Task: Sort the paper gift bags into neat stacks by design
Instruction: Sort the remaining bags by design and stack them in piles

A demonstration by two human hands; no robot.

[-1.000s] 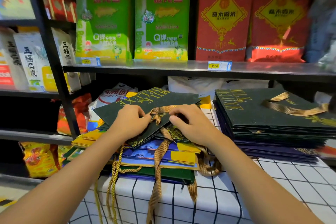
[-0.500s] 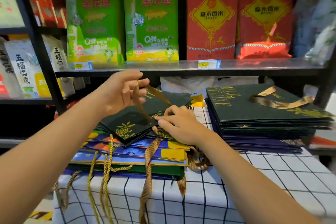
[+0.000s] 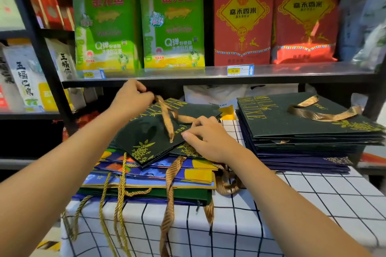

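A dark green gift bag (image 3: 150, 131) with gold print lies askew on top of a mixed pile of blue, yellow and green bags (image 3: 158, 175). My left hand (image 3: 131, 98) pinches the bag's gold ribbon handle (image 3: 167, 119) and holds it up at the far end. My right hand (image 3: 206, 137) rests with curled fingers on the bag's near right corner, pinching at the ribbon there. To the right stands a neat stack of dark green bags (image 3: 302, 127) over purple ones, a gold ribbon loop on top.
The piles sit on a white tablecloth with a black grid (image 3: 302, 204). Ribbon and cord handles hang over its front edge. A metal shelf (image 3: 208, 74) with green and red rice packs runs just above and behind the bags. A black shelf post (image 3: 41, 58) stands at the left.
My left hand lifted off the bag with the ribbon handle and now holds it farther back, near the shelf edge. My right hand stayed on the bag's corner.
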